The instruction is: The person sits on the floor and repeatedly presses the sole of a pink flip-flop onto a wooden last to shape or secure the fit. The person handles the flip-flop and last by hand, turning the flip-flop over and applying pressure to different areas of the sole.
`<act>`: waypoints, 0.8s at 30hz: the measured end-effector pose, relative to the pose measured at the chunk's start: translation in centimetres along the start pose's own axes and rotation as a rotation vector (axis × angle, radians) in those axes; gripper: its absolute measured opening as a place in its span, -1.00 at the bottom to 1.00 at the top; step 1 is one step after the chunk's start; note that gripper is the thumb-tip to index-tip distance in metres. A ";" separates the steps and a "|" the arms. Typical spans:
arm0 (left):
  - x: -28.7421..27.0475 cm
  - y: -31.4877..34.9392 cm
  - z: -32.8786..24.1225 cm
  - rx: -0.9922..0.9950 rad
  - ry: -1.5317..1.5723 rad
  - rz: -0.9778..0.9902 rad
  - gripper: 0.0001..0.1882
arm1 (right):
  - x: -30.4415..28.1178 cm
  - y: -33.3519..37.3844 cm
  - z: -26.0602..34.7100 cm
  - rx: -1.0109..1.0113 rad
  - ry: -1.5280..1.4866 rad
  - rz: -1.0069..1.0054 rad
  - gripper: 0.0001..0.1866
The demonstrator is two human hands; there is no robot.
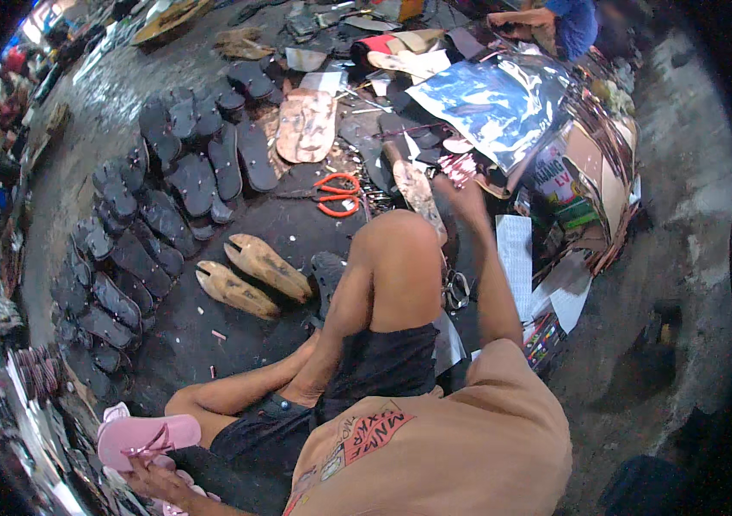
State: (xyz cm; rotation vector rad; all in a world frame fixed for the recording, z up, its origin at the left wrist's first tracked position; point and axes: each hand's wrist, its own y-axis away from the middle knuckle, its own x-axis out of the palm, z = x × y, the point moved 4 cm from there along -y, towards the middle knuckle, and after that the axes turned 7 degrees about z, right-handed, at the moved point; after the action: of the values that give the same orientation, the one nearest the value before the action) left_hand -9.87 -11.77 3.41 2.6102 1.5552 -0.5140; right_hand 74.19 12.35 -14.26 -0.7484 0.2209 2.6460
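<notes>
Clearly, the fingers of the left hand (158,480) are bent in around the near edge of a pale pink, flat-soled sandal with shiny pink straps (116,443), close together with the sole held between them; the sandal sits at the lower left, just beside the bent left knee (184,402). The right hand (462,196) reaches forward to a glossy pink bundle of strips (457,168), but it is blurred, so how far its fingers are parted, and whether they grip anything, I cannot tell. The sandal should be light, its sole soft and springy, its straps slick and easily pulled askew; the sole's rim looks the safer hold, clear of the bow-like straps. The glossy strips are probably limp and slippery, best pinched together in a bunch. Farther out, orange-handled metal scissors (338,194) lie left of the right forearm, their points worth avoiding, and the raised right knee (402,245) stands between the hands. The roomiest path seems to run over the dark floor (185,344), between two pale wooden foot-shaped forms (254,275) and the left leg, bounded by rows of black sandals (138,258).
</notes>
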 end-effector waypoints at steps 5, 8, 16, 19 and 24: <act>-4.0 0.9 1.5 0.058 -0.167 -0.118 -0.39 | 18.0 6.3 -5.7 -0.001 0.830 -0.177 -0.26; -5.5 1.6 2.1 0.058 -0.227 -0.159 -0.40 | 21.0 9.6 -4.4 -0.150 0.322 -0.106 -0.38; -6.5 0.9 2.0 0.069 -0.312 -0.178 -0.42 | 8.0 8.1 3.8 -0.143 -0.141 -0.237 -0.72; -6.5 0.4 1.7 0.078 -0.321 -0.170 -0.43 | 4.1 4.5 -1.0 0.023 -0.049 -0.382 -0.75; -8.0 -0.7 1.8 0.078 -0.328 -0.169 -0.44 | 8.1 2.6 0.3 -0.138 0.113 -0.043 -0.79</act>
State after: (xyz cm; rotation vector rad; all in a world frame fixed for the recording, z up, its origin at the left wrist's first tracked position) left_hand -14.40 -18.59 4.25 2.3034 1.6766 -0.9769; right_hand 66.67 12.61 -18.18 -0.9372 0.0518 2.6014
